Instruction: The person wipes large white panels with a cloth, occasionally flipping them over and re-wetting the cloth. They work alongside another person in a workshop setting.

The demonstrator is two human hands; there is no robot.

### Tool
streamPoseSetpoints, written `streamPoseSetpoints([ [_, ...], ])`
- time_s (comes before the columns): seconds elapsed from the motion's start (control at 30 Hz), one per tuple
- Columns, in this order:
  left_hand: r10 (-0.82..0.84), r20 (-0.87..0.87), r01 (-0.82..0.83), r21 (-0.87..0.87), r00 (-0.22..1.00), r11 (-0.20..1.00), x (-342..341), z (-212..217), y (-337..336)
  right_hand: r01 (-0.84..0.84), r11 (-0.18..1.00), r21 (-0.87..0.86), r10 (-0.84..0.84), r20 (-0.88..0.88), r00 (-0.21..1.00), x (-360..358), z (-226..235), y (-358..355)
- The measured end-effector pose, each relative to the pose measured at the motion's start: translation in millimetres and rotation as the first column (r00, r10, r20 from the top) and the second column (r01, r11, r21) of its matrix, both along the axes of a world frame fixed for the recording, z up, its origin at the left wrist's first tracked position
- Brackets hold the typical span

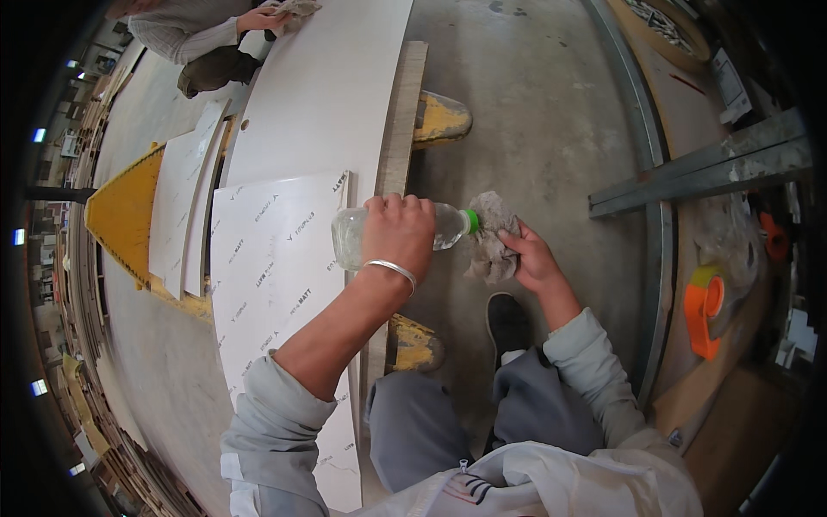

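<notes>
The left hand (pixel 398 233) grips a clear bottle (pixel 450 226) sideways across the printed panel's (pixel 276 258) edge, green cap (pixel 473 221) apparently touching the rag (pixel 493 250) pinched in the right hand (pixel 536 256). This step looks begun but unfinished; beyond, a co-worker's hand (pixel 258 19) holds a cloth (pixel 297 7)

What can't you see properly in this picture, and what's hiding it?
All in the head view:
The middle of the clear bottle: covered by the left hand.
Some fingertips of the right hand: behind the crumpled cloth.
Most of the head of the co-worker: cut off by the top edge.
The small pieces in the round container: too small and blurred to name.
</notes>
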State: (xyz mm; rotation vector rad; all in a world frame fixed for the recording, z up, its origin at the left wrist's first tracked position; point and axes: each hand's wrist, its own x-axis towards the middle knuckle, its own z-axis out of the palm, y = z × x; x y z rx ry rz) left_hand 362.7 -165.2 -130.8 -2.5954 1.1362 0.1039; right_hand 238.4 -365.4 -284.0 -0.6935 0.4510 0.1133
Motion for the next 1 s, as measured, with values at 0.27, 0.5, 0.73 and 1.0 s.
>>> streamPoseSetpoints([
  [0.27,0.021,-0.061,-0.03,-0.152,0.998,0.988,10.3,-3.7,5.4,-0.028,0.995,-0.091,0.03,0.021,0.999,-5.0,1.0,-11.6],
  [0.5,-0.001,-0.077,-0.011,-0.151,0.997,0.989,0.5,-17.3,-3.0,0.031,1.0,-0.005,-0.031,-0.011,0.999,-11.2,1.0,-17.1],
  [0.73,0.031,-0.14,-0.062,-0.227,0.99,0.972,-4.8,-36.0,-10.5,-0.008,1.0,-0.019,0.008,0.024,1.0,-21.5,-10.0,-23.6],
  [1.0,0.125,-0.336,-0.292,-0.512,0.934,0.808,-13.7,-121.6,-42.0,0.134,0.989,-0.055,-0.134,0.006,0.991,-39.4,-12.1,-64.9],
])
